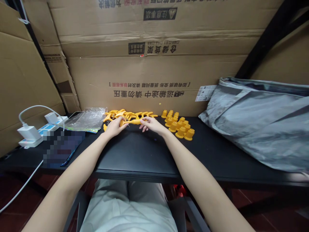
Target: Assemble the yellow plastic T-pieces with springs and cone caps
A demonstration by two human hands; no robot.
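Observation:
A slim yellow plastic piece spans the gap between my hands, just above the black table. My left hand is closed on its left end, thumb pointing right. At the other end, the fingers of my right hand pinch it from above. Its exact kind cannot be made out. Right behind my hands lies a row of yellow branched plastic parts, some with small ball chains, partly hidden by my fingers. Several yellow flared plastic cups stand in a cluster to the right of my right hand.
Clear plastic bags lie left of the yellow parts. A white power strip with chargers and a cable sits at far left, near a dark pixelated item. A grey bag fills the right. Cardboard stands behind the table.

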